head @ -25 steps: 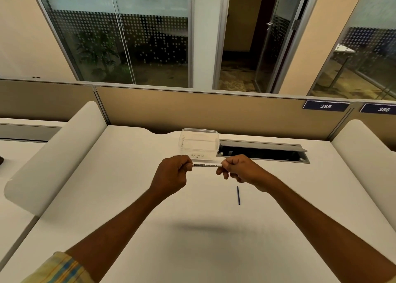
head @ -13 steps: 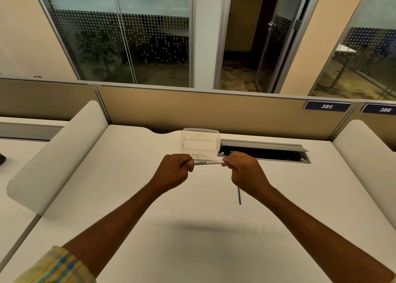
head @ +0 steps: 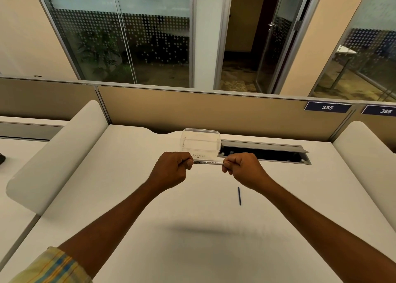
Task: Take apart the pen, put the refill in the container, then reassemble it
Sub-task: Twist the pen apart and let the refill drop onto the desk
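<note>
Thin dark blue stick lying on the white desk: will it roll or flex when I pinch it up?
The thin dark blue stick looks slender and straight, so it would probably roll on the smooth white desk if nudged sideways. It lies flat, so pinching it may be fiddly. Likely very light; stiffness unclear.

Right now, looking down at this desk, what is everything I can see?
Desk: one, white, underneath everything.
Pen: one, white with black label, held level in the air.
Container: one, clear plastic, on desk behind the pen.
Thin stick: one, dark blue, lying on desk, right of centre.
Cable slot: one, grey, right of container.
Side screens: two, white, desk's left and right edges.
Number plates: two, dark blue, on beige partition.
Left hand: one, grips pen's left end.
Right hand: one, grips pen's right end.
</note>
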`<action>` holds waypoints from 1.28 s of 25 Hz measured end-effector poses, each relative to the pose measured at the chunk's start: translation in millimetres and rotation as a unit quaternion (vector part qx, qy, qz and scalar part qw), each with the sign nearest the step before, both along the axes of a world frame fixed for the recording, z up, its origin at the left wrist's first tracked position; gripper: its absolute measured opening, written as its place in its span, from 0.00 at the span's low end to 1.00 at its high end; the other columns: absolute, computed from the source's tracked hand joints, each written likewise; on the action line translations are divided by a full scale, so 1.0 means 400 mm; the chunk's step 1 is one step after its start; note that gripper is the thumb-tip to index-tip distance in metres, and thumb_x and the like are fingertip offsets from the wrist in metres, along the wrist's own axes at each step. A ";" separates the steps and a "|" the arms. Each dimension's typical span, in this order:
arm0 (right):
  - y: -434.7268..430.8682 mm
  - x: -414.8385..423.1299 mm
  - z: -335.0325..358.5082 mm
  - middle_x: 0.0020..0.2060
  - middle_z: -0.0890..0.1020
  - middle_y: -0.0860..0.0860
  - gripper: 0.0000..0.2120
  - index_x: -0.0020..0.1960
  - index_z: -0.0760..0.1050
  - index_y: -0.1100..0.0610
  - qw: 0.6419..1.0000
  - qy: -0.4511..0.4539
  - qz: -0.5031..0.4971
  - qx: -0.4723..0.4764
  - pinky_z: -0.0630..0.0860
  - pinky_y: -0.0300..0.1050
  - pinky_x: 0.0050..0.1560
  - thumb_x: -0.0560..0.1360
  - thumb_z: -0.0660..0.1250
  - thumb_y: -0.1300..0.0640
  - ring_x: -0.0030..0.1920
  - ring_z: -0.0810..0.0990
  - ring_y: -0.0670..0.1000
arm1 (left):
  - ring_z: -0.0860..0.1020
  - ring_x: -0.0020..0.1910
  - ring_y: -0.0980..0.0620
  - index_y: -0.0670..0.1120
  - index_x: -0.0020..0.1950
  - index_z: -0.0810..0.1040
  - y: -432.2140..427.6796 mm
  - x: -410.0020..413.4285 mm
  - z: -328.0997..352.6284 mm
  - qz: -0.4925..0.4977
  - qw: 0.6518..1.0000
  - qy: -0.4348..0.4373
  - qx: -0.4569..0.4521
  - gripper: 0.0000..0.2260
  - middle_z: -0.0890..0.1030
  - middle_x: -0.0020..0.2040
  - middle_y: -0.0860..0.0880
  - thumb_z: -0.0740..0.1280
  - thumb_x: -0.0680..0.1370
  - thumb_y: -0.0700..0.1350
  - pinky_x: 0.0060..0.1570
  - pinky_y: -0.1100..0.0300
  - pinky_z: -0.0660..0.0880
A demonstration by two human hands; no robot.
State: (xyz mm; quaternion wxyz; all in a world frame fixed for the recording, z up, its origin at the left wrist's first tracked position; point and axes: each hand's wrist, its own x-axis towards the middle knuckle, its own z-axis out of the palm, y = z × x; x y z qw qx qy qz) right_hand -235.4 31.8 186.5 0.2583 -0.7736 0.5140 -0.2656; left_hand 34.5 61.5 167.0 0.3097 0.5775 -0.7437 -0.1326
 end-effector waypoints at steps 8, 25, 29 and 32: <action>0.013 0.000 -0.010 0.40 0.86 0.52 0.11 0.48 0.86 0.59 0.999 -0.025 0.022 -0.014 0.77 0.46 0.41 0.84 0.66 0.63 0.37 0.81 0.46 | 0.75 0.32 0.55 0.47 0.41 0.81 -0.003 0.006 0.018 -0.004 1.000 0.017 0.019 0.11 0.83 0.37 0.61 0.68 0.83 0.41 0.30 0.68 0.65; 0.038 -0.005 0.002 0.45 0.86 0.54 0.06 0.51 0.85 0.61 0.956 0.133 0.029 -0.258 0.81 0.52 0.40 0.80 0.69 0.67 0.42 0.84 0.55 | 0.77 0.34 0.66 0.46 0.39 0.81 -0.003 0.003 0.030 0.012 0.997 0.041 0.070 0.12 0.80 0.32 0.57 0.67 0.83 0.40 0.33 0.70 0.70; -0.006 -0.005 0.050 0.36 0.84 0.48 0.16 0.46 0.86 0.57 0.989 -0.038 0.030 0.138 0.73 0.36 0.35 0.86 0.63 0.55 0.31 0.76 0.42 | 0.77 0.34 0.65 0.45 0.40 0.80 0.007 0.009 0.033 -0.003 0.999 0.026 0.039 0.11 0.80 0.32 0.69 0.67 0.83 0.39 0.32 0.69 0.69; -0.013 -0.010 0.070 0.32 0.81 0.48 0.20 0.46 0.86 0.58 0.963 -0.063 0.025 0.260 0.68 0.34 0.29 0.87 0.61 0.50 0.28 0.73 0.43 | 0.76 0.33 0.64 0.45 0.40 0.80 0.013 0.009 0.036 -0.011 1.000 0.023 0.017 0.11 0.78 0.29 0.65 0.68 0.82 0.38 0.29 0.69 0.66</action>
